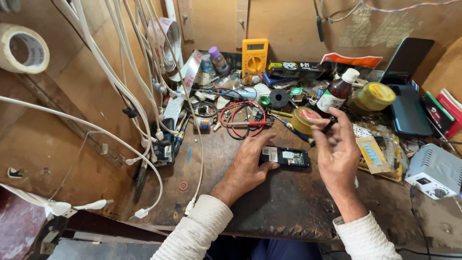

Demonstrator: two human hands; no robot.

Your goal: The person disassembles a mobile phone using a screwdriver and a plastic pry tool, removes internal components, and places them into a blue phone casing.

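fig. | i am pinning the opened phone (285,157) flat with my left hand (248,163), fingers closed on its end | right hand (337,149), just right of the phone, is pinching a thin dark tool (328,126) raised to work

Repair workshop: multimeter (254,55), cables (115,82), cluttered workbench (288,202).
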